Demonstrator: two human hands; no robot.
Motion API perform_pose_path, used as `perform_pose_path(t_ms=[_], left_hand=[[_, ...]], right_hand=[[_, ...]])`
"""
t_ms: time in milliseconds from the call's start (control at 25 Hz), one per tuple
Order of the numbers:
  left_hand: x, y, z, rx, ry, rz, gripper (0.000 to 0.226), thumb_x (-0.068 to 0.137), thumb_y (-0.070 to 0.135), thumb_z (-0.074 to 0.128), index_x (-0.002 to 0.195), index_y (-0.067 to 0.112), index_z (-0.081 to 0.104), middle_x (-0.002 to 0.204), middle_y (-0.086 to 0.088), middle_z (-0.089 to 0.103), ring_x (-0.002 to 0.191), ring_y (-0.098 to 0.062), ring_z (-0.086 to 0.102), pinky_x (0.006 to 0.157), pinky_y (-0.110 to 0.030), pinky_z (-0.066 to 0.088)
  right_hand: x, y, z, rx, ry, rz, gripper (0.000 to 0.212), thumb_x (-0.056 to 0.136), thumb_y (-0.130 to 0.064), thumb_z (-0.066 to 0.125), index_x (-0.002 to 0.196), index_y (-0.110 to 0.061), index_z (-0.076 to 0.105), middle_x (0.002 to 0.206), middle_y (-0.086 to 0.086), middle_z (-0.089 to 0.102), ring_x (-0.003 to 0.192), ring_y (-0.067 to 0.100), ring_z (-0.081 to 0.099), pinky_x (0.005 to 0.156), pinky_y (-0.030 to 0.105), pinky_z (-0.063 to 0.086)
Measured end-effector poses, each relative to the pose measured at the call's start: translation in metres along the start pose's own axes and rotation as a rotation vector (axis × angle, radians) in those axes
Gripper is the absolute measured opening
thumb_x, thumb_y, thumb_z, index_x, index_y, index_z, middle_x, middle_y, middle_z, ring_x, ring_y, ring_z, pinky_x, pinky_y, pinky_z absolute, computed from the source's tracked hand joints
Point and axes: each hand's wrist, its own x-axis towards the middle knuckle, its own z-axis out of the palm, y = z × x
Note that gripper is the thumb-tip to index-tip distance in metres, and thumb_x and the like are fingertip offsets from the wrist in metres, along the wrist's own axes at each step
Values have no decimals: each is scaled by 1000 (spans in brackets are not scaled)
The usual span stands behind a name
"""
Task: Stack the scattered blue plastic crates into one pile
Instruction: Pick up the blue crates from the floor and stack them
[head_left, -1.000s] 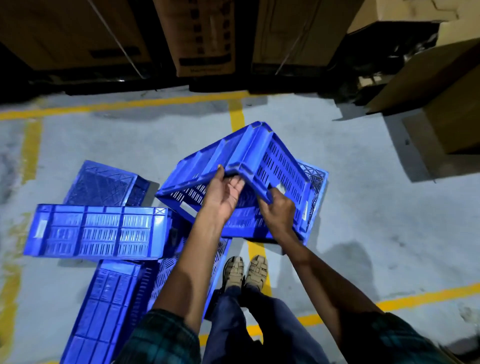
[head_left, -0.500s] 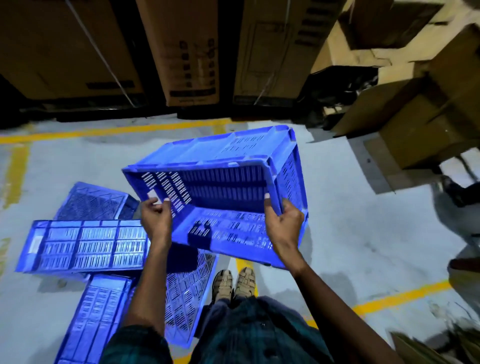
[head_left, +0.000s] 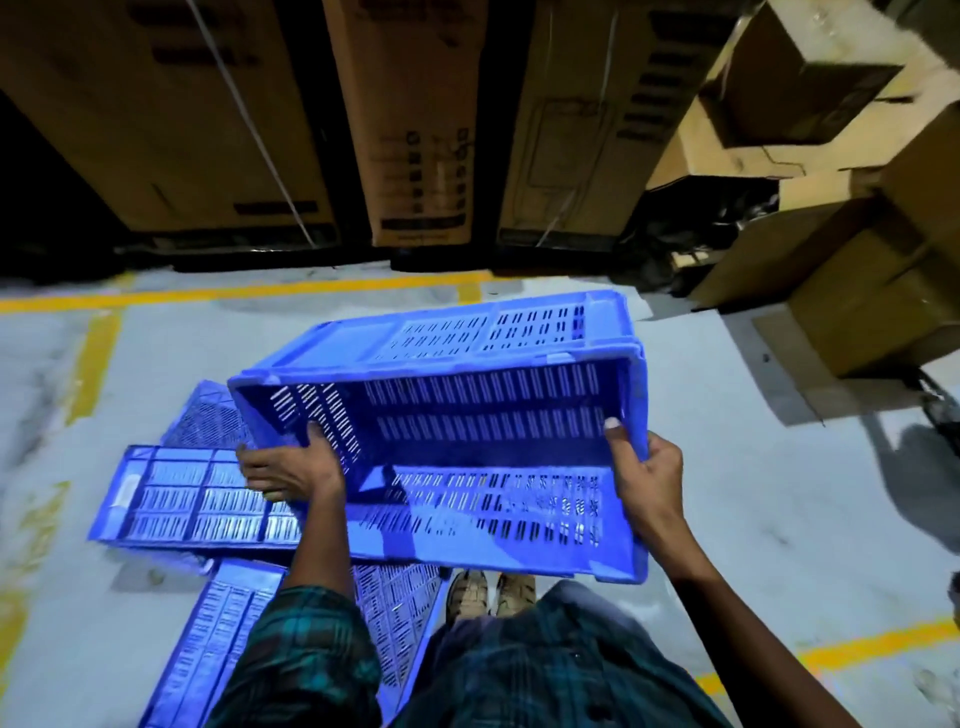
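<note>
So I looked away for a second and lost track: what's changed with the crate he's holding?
The held crate has been turned from tilted, bottom up, to open side facing the person. The left hand shifted its grip to the left end wall, the right hand to the right end. The crates on the floor stayed put, as did the cardboard boxes.
</note>
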Motion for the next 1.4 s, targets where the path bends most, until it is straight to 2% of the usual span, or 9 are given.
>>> perform_pose_path(t_ms=[160,360,520,600,720,960,1080,1200,1400], left_hand=[[6,-13,-6,-52,-149,-8,49,94,33,60,119,-8,53,124,-34,59,114,-48,58,93,-50,46],[-19,31,-9,-43,-111,76,45,99,38,50,114,-5,54,123,-32,60,113,-47,59,93,-48,46],[-46,108,-5,-14,-46,233,49,99,44,47,117,-1,54,126,-31,59,117,-49,55,97,-51,43],[-49,135,-9,4,-9,286,49,97,47,47,116,3,55,123,-31,61,114,-51,56,96,-53,43],[-73,173,-20,-19,27,376,48,96,48,45,115,5,55,120,-32,62,111,-52,57,95,-53,44],[-89,244,-19,-161,98,433,45,97,46,46,115,6,56,121,-28,63,112,-50,58,95,-52,44],[-79,258,-7,-206,110,418,44,97,47,45,116,8,56,120,-26,64,110,-49,59,93,-51,45],[-60,258,15,-223,110,367,43,97,47,45,115,10,56,122,-24,64,111,-48,58,94,-51,44],[-7,256,69,-187,76,243,44,96,47,46,115,8,56,122,-26,63,112,-49,57,98,-52,41]], right_hand=[[8,7,-8,20,8,56,44,87,-43,65,53,-24,45,54,5,33,51,16,30,47,31,27],[76,6,-18,23,74,129,41,83,-44,67,56,-19,49,56,7,39,53,17,34,49,32,31],[157,-16,-30,-10,71,36,33,86,-37,61,61,-16,53,54,0,54,44,12,48,52,31,40],[187,-27,-31,-78,85,-12,30,88,-38,58,74,-12,60,69,9,66,61,19,64,61,35,48],[227,-59,-47,-94,127,-47,33,89,-45,54,90,-13,63,88,12,70,83,31,66,74,36,49],[284,-114,-46,-94,220,-162,40,88,-45,53,94,-7,68,91,15,71,87,34,66,72,32,45],[302,-121,-30,-88,226,-182,41,89,-42,53,95,-5,68,93,17,72,86,36,66,74,34,49],[320,-116,-7,-90,215,-189,40,87,-43,55,94,-6,69,92,15,73,82,32,66,70,29,45],[361,-99,48,-155,40,-148,33,81,-46,60,93,-15,65,86,4,68,80,24,64,72,26,43]])
